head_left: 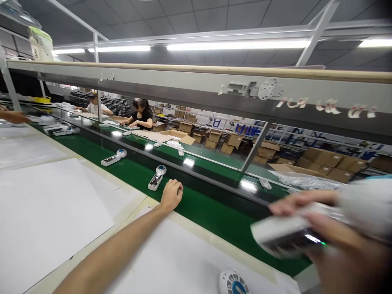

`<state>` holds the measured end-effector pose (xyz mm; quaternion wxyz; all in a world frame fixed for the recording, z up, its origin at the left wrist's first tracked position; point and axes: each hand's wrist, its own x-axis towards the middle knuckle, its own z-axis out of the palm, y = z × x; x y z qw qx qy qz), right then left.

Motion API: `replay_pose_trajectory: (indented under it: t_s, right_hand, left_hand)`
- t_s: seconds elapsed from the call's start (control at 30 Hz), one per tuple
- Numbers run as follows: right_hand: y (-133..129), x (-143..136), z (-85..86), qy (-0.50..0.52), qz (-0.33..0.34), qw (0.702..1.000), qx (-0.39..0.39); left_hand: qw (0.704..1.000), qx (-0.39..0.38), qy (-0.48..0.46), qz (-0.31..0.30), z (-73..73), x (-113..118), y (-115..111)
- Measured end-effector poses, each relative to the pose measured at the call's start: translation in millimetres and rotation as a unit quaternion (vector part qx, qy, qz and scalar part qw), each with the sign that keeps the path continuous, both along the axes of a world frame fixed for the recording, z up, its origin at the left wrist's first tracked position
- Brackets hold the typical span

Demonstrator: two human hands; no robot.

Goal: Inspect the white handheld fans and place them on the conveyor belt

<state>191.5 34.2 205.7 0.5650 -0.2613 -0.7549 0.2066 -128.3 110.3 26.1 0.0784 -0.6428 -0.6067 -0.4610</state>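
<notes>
A white device (271,234) is clasped in the grip of the right hand (346,243); a round vented head (233,282) is partly seen on the bench (225,248). By the left hand (171,196), whose curled grip's contents cannot be told, another device (155,181) is laid on the green belt (211,210). Farther off, boxes (326,159) are stacked.

one head-worn camera looks forward and slightly down over the tabletop (52,212) at lower left. the right hand (339,237), at lower right, is closer to the lens than the left hand (171,194), near centre. the ceiling (171,16) spans the upper edge.
</notes>
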Motion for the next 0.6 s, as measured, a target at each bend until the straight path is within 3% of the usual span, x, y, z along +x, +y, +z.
replay_pose_trajectory:
  t_s: [0.1,0.17,0.23,0.37,0.5,0.6]
  right_hand:
    - [32,-22,-8.2,-0.117,-0.083,0.976,0.165]
    - [52,-31,-17.9,-0.174,-0.098,0.959,0.203]
    - [67,-35,-29.0,-0.187,-0.084,0.967,0.148]
    - [85,-40,-54.0,-0.143,-0.087,0.984,-0.063]
    - [101,-47,-85.1,-0.144,-0.103,0.964,-0.196]
    - [110,-46,-105.2,-0.207,-0.106,0.935,-0.268]
  left_hand:
    - [1.0,0.003,0.001,0.0,0.0,-1,0]
    - [1.0,0.006,-0.003,0.004,-0.7,-2,1]
    - [1.0,0.008,-0.006,0.006,-1.9,-3,2]
    - [1.0,0.008,-0.006,0.004,-4.8,-6,5]
    - [1.0,0.008,-0.005,0.0,-6.7,-9,7]
    - [1.0,0.008,-0.003,-0.002,-7.0,-10,8]
